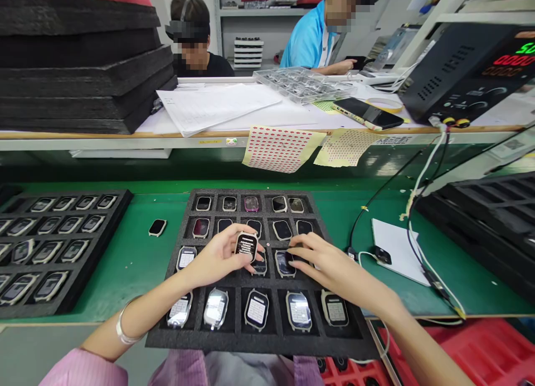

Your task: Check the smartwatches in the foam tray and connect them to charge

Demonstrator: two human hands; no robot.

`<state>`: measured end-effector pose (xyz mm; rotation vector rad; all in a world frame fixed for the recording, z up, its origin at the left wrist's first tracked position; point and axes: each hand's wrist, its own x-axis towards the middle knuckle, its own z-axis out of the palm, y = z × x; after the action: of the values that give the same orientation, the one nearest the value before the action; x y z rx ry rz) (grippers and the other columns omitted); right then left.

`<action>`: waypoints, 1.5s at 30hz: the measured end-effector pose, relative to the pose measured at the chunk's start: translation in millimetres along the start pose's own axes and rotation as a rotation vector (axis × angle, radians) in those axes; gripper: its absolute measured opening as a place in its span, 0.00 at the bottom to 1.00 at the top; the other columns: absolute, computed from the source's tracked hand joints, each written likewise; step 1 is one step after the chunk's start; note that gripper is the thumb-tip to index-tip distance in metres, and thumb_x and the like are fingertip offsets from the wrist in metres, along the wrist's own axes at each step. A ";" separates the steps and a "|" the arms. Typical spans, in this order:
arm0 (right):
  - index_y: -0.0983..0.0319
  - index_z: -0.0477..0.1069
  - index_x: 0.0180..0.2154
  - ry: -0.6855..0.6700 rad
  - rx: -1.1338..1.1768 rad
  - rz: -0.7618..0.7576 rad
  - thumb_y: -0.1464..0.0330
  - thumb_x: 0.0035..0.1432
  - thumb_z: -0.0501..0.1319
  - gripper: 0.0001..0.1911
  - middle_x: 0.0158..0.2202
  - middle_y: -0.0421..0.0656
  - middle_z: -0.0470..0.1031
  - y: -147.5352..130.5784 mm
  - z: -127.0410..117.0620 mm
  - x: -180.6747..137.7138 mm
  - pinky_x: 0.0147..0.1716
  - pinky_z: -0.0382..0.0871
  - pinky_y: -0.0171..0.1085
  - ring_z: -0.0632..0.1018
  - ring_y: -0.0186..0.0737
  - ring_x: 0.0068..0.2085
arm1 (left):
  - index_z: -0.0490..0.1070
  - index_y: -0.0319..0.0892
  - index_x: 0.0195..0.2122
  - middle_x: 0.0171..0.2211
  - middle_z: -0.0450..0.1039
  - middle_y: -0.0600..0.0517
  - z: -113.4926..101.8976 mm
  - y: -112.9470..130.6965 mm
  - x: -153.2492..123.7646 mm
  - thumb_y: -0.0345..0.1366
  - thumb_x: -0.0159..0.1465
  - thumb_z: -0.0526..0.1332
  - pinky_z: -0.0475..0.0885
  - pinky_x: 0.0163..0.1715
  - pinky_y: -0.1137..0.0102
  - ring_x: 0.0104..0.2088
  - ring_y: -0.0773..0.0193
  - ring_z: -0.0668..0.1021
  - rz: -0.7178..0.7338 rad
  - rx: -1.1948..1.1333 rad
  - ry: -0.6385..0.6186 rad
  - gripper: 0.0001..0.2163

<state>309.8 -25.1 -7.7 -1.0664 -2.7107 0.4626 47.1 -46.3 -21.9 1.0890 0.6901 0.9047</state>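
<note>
In my left hand (pixel 228 255) is a square smartwatch body (pixel 247 246) without a strap, its lit screen showing lines of white text. The hand hovers over the middle of a black foam tray (pixel 267 346), whose compartments hold several more watch bodies. Some in the near row have lit white screens, such as one watch (pixel 256 309). My right hand (pixel 320 260) reaches over the tray's right side, fingers bent and apart, fingertips at a dark-screened watch (pixel 285 263) lying in its compartment. Whether those fingers grip it is not clear.
Left stands another foam tray (pixel 121 207) of watches, with a single watch (pixel 157 227) lying on the green bench beside it. Cables (pixel 412 230) and a white pad (pixel 395 246) lie right. A power supply (pixel 463 73) and phone (pixel 368 114) occupy the shelf. Two people sit beyond.
</note>
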 end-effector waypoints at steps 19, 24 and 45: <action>0.63 0.66 0.39 0.018 -0.221 0.074 0.73 0.58 0.63 0.08 0.37 0.48 0.69 -25.9 27.3 13.8 0.34 0.74 0.46 0.75 0.52 0.39 | 0.60 0.46 0.53 0.39 0.72 0.49 -7.8 4.3 -25.7 0.33 0.59 0.64 0.74 0.41 0.63 0.44 0.56 0.76 -0.029 0.222 0.112 0.21; 0.63 0.65 0.39 -0.029 -0.059 0.181 0.72 0.57 0.64 0.10 0.41 0.47 0.66 -25.0 20.3 12.9 0.35 0.73 0.43 0.75 0.47 0.37 | 0.60 0.48 0.54 0.47 0.68 0.46 -22.2 -4.5 -34.8 0.34 0.62 0.59 0.71 0.45 0.57 0.48 0.52 0.73 0.052 0.837 0.118 0.19; 0.60 0.57 0.59 0.155 1.346 0.331 0.62 0.60 0.61 0.28 0.50 0.52 0.71 -21.2 -6.9 24.5 0.26 0.70 0.34 0.74 0.38 0.35 | 0.69 0.28 0.36 0.32 0.71 0.36 43.8 -23.1 14.0 0.29 0.62 0.60 0.70 0.33 0.56 0.35 0.45 0.74 0.003 1.701 0.084 0.06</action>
<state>280.7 -21.4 7.8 -0.9560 -1.4146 1.7599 96.6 -57.5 -29.9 2.5007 1.5988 0.1614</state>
